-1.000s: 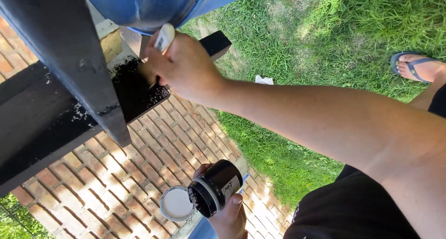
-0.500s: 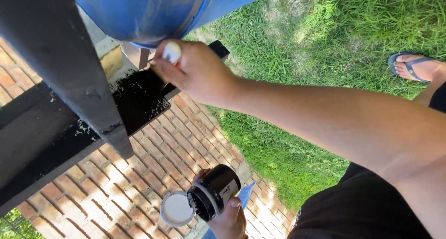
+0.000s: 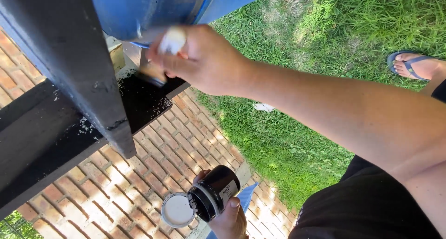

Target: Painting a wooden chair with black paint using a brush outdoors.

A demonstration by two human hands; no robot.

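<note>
My right hand [image 3: 204, 58] grips a paintbrush with a pale handle [image 3: 171, 40]; its bristles press on the black wooden beam [image 3: 139, 99], where wet black paint shines. Low in the view, my left hand [image 3: 230, 218] holds a small black paint jar [image 3: 213, 192], tipped on its side with its mouth to the left. A white round lid [image 3: 176, 210] sits right beside the jar's mouth. The brush head is blurred.
A blue barrel [image 3: 148, 9] rests above the beam, and a dark painted post [image 3: 69, 58] crosses in front. Red brick paving [image 3: 121, 192] lies below, with grass [image 3: 302, 81] to the right. My foot in a blue sandal [image 3: 413, 65] stands on the grass.
My right hand has slid the brush along the beam towards its end, under the barrel. The jar in my left hand stays low, almost unmoved.
</note>
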